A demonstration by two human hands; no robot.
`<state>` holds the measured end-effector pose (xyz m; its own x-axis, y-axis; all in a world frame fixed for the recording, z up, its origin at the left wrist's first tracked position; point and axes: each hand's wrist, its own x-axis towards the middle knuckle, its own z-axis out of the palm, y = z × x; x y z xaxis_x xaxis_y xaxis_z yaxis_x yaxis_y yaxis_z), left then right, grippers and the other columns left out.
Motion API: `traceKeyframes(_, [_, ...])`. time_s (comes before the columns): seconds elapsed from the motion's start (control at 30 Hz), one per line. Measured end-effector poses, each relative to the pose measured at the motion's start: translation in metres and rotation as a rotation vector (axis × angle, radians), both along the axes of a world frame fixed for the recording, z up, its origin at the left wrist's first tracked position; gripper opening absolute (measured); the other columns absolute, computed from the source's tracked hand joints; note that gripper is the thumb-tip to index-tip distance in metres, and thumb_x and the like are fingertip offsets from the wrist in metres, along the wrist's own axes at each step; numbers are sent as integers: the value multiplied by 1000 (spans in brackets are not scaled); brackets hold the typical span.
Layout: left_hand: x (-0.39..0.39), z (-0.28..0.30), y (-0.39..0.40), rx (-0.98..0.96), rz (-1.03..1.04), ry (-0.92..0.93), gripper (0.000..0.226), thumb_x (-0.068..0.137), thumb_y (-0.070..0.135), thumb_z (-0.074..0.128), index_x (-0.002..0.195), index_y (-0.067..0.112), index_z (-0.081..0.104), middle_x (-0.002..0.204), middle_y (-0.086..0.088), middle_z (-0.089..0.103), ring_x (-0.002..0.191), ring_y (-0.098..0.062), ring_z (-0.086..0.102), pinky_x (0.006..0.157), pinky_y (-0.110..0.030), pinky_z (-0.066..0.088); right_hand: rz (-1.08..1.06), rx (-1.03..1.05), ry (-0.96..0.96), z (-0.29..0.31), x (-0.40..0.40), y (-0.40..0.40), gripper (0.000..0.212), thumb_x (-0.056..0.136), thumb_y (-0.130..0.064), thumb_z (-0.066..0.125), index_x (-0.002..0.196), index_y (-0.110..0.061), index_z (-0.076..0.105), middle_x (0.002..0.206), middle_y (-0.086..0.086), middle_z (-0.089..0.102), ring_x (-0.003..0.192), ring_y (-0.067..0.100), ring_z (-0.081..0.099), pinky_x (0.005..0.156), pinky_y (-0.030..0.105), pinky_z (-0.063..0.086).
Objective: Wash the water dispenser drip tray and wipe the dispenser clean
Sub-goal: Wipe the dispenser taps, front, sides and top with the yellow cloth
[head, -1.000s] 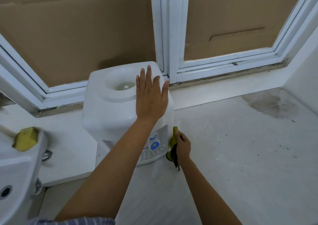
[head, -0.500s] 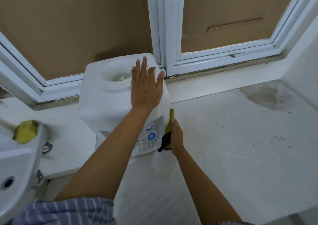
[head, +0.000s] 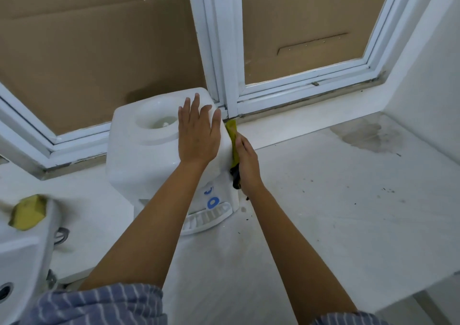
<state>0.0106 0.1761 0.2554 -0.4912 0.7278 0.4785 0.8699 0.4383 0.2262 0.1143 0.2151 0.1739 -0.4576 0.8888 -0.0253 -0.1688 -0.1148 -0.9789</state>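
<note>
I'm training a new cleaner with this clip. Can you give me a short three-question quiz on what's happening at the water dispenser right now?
1. True or false: the left hand lies flat on top of the water dispenser.
2. What does the right hand press against the dispenser's side?
A. a yellow-green sponge
B. a spray bottle
C. a brush
3. Where is the drip tray: in the sink or at the dispenser's base?

Key
1. True.
2. A, the yellow-green sponge.
3. At the dispenser's base, under the blue tap.
</note>
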Motion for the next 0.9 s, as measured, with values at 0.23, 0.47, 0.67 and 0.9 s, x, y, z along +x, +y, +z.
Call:
traceKeyframes(0.23, [-2, -3, -2, -78, -32, 77, 62, 96, 45, 10, 136, 16, 47, 160, -10, 20, 149, -30, 12, 122, -47, 3, 66, -312, 33, -47, -12, -12, 45, 98, -51, 43, 123, -21, 64, 114, 7, 70, 110, 27, 65, 92, 39, 55])
traceKeyframes(0.47, [-1, -2, -2, -25, -40, 68, 77, 93, 51, -5, 136, 16, 50, 158, -11, 25, 148, -32, 16, 122, -50, 1, -115, -121, -61, -50, -2, -31, 31, 101, -41, 43, 125, -28, 58, 120, -2, 63, 118, 19, 57, 105, 36, 45])
traceKeyframes(0.67, [2, -3, -4, 81, -55, 3, 88, 93, 57, -12, 137, 13, 50, 156, -11, 31, 147, -29, 20, 122, -48, 7, 45, 106, 37, 31, -11, -2, 37, 102, -46, 36, 135, -39, 51, 138, -10, 57, 122, 7, 55, 105, 25, 42])
traceKeyframes(0.9, [2, -5, 0, 122, 15, -36, 76, 96, 57, 1, 142, 13, 43, 160, -6, 22, 150, -23, 12, 123, -43, 7, 326, -251, 18, 20, -24, 41, 54, 93, -64, 41, 128, -27, 60, 118, 4, 71, 109, 23, 66, 98, 41, 52])
